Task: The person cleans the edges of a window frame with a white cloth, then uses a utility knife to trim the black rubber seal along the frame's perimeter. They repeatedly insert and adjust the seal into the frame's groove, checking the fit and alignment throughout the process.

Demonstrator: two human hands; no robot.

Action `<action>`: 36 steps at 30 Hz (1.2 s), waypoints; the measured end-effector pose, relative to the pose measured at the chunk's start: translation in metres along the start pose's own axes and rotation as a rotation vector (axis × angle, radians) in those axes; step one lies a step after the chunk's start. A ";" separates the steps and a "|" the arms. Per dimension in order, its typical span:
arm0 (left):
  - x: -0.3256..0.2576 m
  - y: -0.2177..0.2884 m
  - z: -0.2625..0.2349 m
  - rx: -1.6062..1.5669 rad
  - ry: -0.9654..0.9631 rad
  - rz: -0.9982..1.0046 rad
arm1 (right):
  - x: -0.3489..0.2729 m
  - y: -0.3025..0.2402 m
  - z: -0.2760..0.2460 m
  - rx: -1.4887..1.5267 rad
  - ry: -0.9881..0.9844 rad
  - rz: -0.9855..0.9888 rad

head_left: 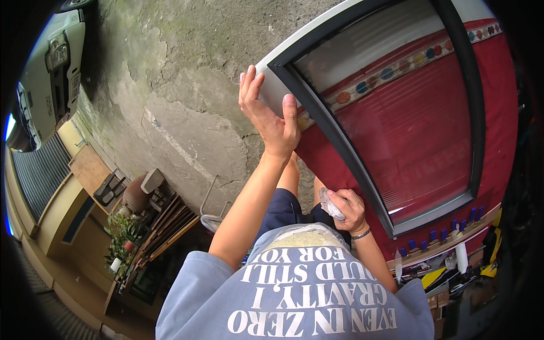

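Note:
A dark-framed glass window panel (419, 116) lies on a table with a red cloth (498, 73), whose patterned border shows through the pane. My left hand (271, 120) is raised at the frame's near-left corner, its fingers apart and nothing in them. Whether it touches the table's pale corner cannot be made out. Close to my body, my right hand (350, 211) is closed around a crumpled white wad (330, 205), cloth or paper. That hand is beside the frame's lower left edge.
Blue pegs (433, 234) stand in a row along a wooden strip at the right, with yellow-and-black tools (435, 277) below. Cracked concrete (187, 96) spreads left of the table. A white vehicle (54, 73), stacked boards (164, 232) and potted plants (122, 238) stand farther left.

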State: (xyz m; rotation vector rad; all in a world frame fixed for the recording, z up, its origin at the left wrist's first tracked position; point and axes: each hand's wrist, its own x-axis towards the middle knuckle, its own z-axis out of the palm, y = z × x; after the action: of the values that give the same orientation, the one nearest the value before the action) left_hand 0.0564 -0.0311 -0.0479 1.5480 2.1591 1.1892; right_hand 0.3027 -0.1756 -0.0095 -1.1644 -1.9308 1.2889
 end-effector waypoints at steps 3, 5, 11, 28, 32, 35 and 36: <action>0.000 0.000 -0.001 0.001 0.001 -0.002 | 0.001 -0.001 0.000 -0.005 0.000 -0.001; 0.000 0.000 -0.001 0.001 -0.001 -0.008 | -0.001 0.000 0.001 -0.013 -0.001 -0.002; 0.000 0.001 0.000 -0.002 -0.001 -0.006 | 0.000 -0.001 0.001 -0.032 0.016 -0.011; 0.000 0.003 -0.005 0.007 -0.038 -0.008 | -0.007 -0.002 0.007 -0.037 0.034 0.004; 0.004 0.005 -0.006 -0.102 0.021 0.022 | -0.002 -0.020 0.003 -0.016 0.066 0.064; 0.007 -0.001 -0.009 -0.008 0.041 0.044 | 0.002 -0.036 0.001 0.086 0.137 0.204; 0.006 -0.003 -0.011 0.056 0.034 0.061 | -0.003 -0.043 -0.001 0.055 0.189 0.235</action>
State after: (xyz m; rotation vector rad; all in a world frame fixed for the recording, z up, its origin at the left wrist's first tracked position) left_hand 0.0457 -0.0311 -0.0415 1.6388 2.1998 1.1916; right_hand 0.2895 -0.1849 0.0300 -1.4640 -1.6511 1.2882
